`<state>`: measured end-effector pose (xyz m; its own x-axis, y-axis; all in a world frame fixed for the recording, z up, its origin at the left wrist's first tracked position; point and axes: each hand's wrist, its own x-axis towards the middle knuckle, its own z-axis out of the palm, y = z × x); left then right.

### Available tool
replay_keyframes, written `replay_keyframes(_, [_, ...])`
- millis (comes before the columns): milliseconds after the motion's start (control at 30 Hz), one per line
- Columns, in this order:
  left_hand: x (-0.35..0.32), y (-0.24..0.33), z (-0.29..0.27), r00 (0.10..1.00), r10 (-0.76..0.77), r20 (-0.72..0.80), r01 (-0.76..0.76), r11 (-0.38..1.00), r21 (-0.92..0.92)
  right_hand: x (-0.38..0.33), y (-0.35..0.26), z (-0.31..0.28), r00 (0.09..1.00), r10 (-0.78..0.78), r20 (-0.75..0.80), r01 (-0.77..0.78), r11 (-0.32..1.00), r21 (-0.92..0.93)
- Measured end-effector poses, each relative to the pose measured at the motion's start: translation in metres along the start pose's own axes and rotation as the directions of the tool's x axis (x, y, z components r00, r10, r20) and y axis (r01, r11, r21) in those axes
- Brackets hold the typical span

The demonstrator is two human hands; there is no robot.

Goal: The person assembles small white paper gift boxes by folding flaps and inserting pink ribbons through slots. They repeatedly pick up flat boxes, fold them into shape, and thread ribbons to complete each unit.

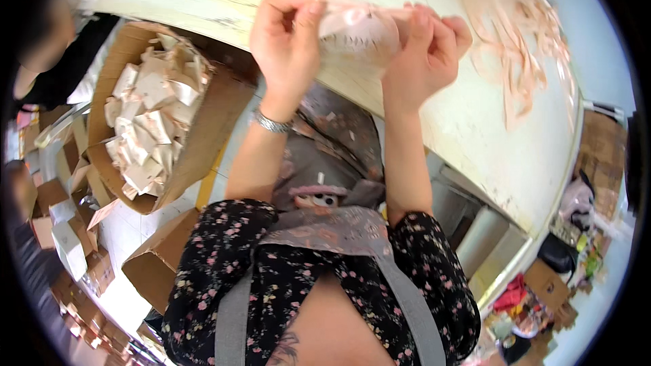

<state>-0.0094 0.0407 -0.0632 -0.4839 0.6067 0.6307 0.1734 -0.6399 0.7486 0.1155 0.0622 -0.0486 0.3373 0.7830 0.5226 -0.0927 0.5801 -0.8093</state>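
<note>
So both hands are up over the near edge of a white counter (468, 139), stretching a pale, see-through pouch-like piece (361, 35) between them. It's got a pinkish strip along the top and some dark marks on the front, too blurry to make out tbh. The left hand (288, 44) has its corner pinched between thumb and curled fingers, and the right hand (424, 57) has pretty much the same grip on the other end, fingers bunched up.

Over to the right on the counter there's a loose tangle of peach ribbons (525, 61), near the right hand but not touching it. Down on the left, beside the counter, a big open cardboard box (220, 118) is heaped with cream card pieces (146, 125). There's a silver-coloured metal band (271, 123) on the left wrist, and a grey patterned apron (325, 227) over a black floral top (217, 251).
</note>
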Motion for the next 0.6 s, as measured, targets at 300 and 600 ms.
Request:
replay_keyframes(300, [0.078, 0.133, -0.179, 0.899, 0.431, -0.082, -0.090, 0.365, 0.927, -0.014, -0.036, 0.194, 0.681, 0.047, 0.731, 0.031, 0.995, -0.093])
replay_keyframes(600, [0.032, 0.084, -0.120, 0.998, 0.014, 0.065, -0.057, 0.684, 0.727, 0.023, 0.066, 0.270, 0.429, -0.021, 0.903, 0.681, 0.664, -0.308])
